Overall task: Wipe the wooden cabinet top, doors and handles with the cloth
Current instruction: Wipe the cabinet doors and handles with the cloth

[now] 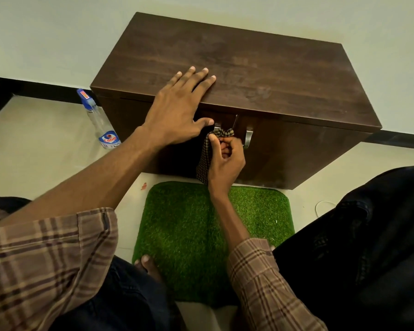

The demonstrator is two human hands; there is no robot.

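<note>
Cabinet top looks like dark wood-grain laminate, matt with a few dull smudges, handles are shiny brushed metal, the cloth is a woven checked fabric, spray bottle clear glossy plastic, and the mat is fuzzy fake grass.

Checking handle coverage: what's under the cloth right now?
The checked cloth, bunched in the right hand, covers the left door handle; only its top end shows. The right door handle is bare.
</note>
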